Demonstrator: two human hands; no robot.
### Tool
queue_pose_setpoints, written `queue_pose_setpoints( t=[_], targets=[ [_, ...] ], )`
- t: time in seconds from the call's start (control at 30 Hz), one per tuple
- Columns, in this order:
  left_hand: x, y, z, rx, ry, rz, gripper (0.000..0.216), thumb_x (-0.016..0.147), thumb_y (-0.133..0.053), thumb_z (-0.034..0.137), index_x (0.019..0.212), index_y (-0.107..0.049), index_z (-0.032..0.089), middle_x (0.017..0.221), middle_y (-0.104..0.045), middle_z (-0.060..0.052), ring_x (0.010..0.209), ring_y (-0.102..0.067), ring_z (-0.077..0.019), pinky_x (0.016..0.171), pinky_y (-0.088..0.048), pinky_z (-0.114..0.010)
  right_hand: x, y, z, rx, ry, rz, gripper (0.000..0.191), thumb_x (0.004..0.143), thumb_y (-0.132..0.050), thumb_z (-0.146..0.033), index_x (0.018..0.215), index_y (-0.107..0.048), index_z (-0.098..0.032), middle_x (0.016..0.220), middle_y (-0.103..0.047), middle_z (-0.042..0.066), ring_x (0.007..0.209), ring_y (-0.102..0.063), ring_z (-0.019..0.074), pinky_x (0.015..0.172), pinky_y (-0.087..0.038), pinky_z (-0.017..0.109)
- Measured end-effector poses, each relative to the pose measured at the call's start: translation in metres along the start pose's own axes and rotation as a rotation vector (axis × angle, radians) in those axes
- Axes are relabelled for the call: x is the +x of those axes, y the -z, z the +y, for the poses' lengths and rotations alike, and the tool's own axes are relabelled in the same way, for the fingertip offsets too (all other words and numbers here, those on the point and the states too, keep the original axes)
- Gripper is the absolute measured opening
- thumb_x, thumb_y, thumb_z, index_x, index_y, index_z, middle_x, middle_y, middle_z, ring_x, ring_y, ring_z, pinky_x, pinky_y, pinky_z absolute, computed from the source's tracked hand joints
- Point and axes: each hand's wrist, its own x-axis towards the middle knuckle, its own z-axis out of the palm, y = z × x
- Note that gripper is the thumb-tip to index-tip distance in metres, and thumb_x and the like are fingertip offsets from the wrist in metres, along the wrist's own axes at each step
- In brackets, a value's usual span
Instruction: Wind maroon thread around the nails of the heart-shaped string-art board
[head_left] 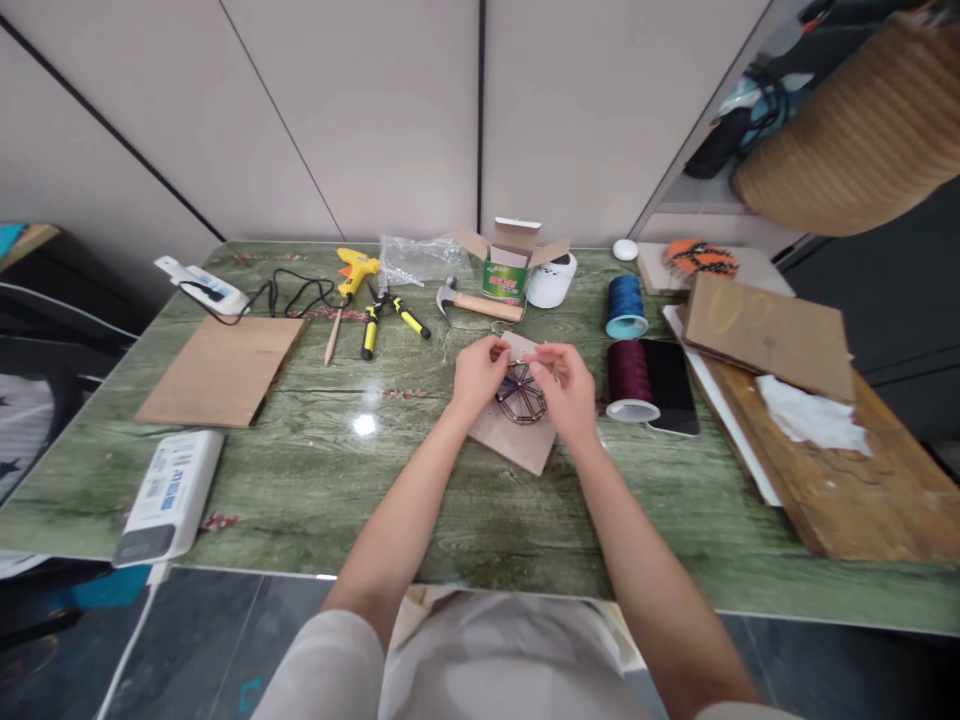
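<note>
A round wheel-like piece of dark wire and thread (520, 393) lies on a small square of pale wood (517, 442) in the middle of the green marble-patterned table (315, 480). My left hand (478, 372) and my right hand (564, 388) are raised just over its upper edge, on either side. The fingertips of both hands pinch a thin pale strand (519, 358) above the piece. The fingers hide the top of the wheel.
Beyond my hands lie a yellow glue gun (356, 272), yellow-handled cutters (390, 315), a claw hammer (480, 304) and an open cardboard box (510, 265). To the right stand a blue thread spool (626, 307) and a dark red spool (630, 380), next to a phone (673, 385).
</note>
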Motion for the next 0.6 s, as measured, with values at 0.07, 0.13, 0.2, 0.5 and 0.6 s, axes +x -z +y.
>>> queue_pose_setpoints(
  t=[0.07,0.13,0.2,0.5,0.6],
  targets=[
    [-0.001,0.001,0.000,-0.020,0.010,0.006,0.016,0.079,-0.052,0.015,0.087,-0.065,0.018,0.086,-0.070,-0.002,0.077,-0.064,-0.0132,0.076,-0.049,-0.025,-0.001,-0.001,0.000,0.006,-0.022,-0.008,0.023,0.082,-0.051,-0.038,0.099,-0.051,-0.022,0.094,-0.068,0.006,0.090,-0.064,0.0201,0.085,-0.047,0.038],
    [-0.002,0.003,0.000,-0.023,-0.002,0.005,0.018,0.079,-0.051,0.013,0.088,-0.065,0.018,0.086,-0.070,-0.001,0.077,-0.063,-0.0128,0.076,-0.049,-0.025,-0.001,-0.001,0.000,0.012,-0.044,-0.012,0.024,0.082,-0.051,-0.040,0.099,-0.052,-0.023,0.089,-0.069,0.005,0.087,-0.065,0.0200,0.084,-0.048,0.037],
    [-0.004,0.005,0.000,0.004,-0.033,0.006,0.019,0.079,-0.050,0.012,0.089,-0.065,0.018,0.086,-0.069,-0.001,0.078,-0.062,-0.0134,0.077,-0.048,-0.026,-0.001,-0.001,0.000,0.023,-0.059,-0.009,0.024,0.082,-0.050,-0.040,0.100,-0.051,-0.023,0.086,-0.069,0.004,0.085,-0.065,0.0202,0.083,-0.048,0.037],
    [-0.015,0.016,0.003,0.160,-0.255,0.005,0.021,0.082,-0.048,0.013,0.096,-0.062,0.021,0.094,-0.066,-0.002,0.091,-0.053,-0.0179,0.084,-0.041,-0.032,0.003,0.006,0.004,-0.005,-0.096,0.046,0.029,0.088,-0.033,-0.042,0.105,-0.048,-0.022,0.062,-0.065,0.001,0.078,-0.068,0.0233,0.077,-0.048,0.039],
    [-0.016,0.019,0.003,0.258,-0.315,-0.032,0.022,0.085,-0.045,0.015,0.096,-0.063,0.022,0.094,-0.067,-0.003,0.092,-0.051,-0.0199,0.083,-0.039,-0.034,0.006,0.008,0.008,0.000,-0.124,0.038,0.030,0.089,-0.030,-0.040,0.105,-0.048,-0.022,0.053,-0.060,-0.002,0.070,-0.068,0.0227,0.076,-0.048,0.039]
  ],
)
